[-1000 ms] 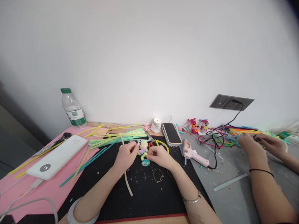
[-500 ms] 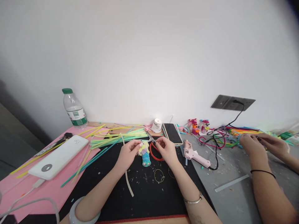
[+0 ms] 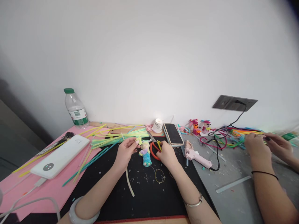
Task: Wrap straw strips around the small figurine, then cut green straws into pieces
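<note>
My left hand (image 3: 125, 153) pinches a small pale-yellow fuzzy piece (image 3: 139, 140), seemingly bent pipe cleaner, between thumb and fingertips. Opposite it, my right hand (image 3: 166, 153) is closed on a short yellow pipe cleaner (image 3: 159, 145). Orange-handled scissors (image 3: 153, 150) lie beside and partly behind my right fingers, blades pointing away. Between both hands a fuzzy doll (image 3: 146, 157) with a turquoise body, lilac middle and yellow top lies on the black mat (image 3: 149, 199). A cream-coloured strip (image 3: 129, 183) runs under my left wrist.
Green and yellow pipe cleaners (image 3: 105, 142) lie behind my left hand. A phone (image 3: 173, 134), white cup (image 3: 157, 125) and pink glue gun (image 3: 197, 158) stand or lie right. A power bank (image 3: 60, 157) and bottle (image 3: 76, 112) are left. A co-worker's hands (image 3: 258, 146) work at far right.
The pale-yellow piece now shows in my left fingertips, raised off the doll. My right hand has lowered slightly, and a yellow pipe cleaner shows in its fingers. The doll's top is more visible.
</note>
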`<act>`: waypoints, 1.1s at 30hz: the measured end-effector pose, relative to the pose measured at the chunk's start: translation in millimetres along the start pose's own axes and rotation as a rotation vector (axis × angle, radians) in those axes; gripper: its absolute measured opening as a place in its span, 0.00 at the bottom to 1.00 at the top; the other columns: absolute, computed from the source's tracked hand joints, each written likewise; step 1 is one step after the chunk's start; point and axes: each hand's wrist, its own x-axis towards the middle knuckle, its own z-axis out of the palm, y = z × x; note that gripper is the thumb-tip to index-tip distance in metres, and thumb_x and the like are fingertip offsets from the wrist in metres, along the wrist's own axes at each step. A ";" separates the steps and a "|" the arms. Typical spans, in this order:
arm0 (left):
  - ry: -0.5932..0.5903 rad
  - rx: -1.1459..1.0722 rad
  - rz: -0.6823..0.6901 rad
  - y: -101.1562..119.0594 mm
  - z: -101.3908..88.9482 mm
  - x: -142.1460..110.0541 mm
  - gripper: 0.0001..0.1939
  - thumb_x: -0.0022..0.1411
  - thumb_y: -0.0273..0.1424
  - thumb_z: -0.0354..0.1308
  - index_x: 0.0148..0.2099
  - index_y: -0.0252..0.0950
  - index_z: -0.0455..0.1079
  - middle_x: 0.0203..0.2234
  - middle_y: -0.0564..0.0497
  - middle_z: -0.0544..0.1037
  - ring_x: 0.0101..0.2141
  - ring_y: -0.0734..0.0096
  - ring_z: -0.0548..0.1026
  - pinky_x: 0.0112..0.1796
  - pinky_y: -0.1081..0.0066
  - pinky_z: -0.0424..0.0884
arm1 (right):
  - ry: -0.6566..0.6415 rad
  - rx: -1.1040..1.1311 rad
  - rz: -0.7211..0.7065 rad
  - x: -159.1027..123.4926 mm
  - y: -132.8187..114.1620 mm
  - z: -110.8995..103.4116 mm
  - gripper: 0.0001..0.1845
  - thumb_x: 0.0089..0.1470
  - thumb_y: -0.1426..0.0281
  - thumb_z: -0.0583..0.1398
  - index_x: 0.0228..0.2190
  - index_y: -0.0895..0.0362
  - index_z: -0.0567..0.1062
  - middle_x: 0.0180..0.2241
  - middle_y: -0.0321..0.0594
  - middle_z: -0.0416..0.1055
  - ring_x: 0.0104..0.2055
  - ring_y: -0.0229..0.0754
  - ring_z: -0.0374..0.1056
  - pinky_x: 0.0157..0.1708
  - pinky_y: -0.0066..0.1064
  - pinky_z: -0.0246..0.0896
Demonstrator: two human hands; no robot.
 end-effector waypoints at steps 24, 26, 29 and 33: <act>0.088 -0.261 0.009 7.2 -4.3 2.7 0.16 0.41 0.32 0.69 0.32 0.35 0.69 0.25 0.57 0.75 0.28 0.78 0.75 0.32 0.77 0.70 | -0.028 0.361 -0.359 -15.1 -13.3 -15.3 0.09 0.49 0.64 0.57 0.30 0.55 0.63 0.30 0.35 0.65 0.30 0.38 0.61 0.30 0.28 0.54; 0.088 -0.273 0.011 6.9 -4.7 3.5 0.16 0.41 0.32 0.70 0.32 0.35 0.69 0.24 0.57 0.74 0.27 0.79 0.74 0.31 0.78 0.70 | 0.007 0.276 -0.400 -16.0 -15.4 -15.5 0.09 0.48 0.65 0.58 0.26 0.55 0.62 0.28 0.34 0.64 0.29 0.37 0.58 0.29 0.27 0.51; 0.090 -0.284 0.009 6.9 -4.6 3.7 0.16 0.40 0.32 0.70 0.32 0.34 0.69 0.25 0.57 0.74 0.27 0.79 0.74 0.30 0.78 0.70 | 0.022 0.208 -0.437 -17.4 -18.1 -16.5 0.11 0.48 0.65 0.59 0.24 0.56 0.61 0.25 0.33 0.62 0.27 0.35 0.56 0.26 0.26 0.48; 0.100 -0.282 0.005 8.6 -3.2 2.6 0.17 0.40 0.32 0.70 0.32 0.34 0.69 0.23 0.57 0.73 0.25 0.80 0.73 0.29 0.79 0.69 | 0.022 0.173 -0.437 -19.7 -19.9 -16.7 0.13 0.48 0.62 0.59 0.24 0.56 0.62 0.24 0.32 0.61 0.26 0.35 0.55 0.26 0.26 0.47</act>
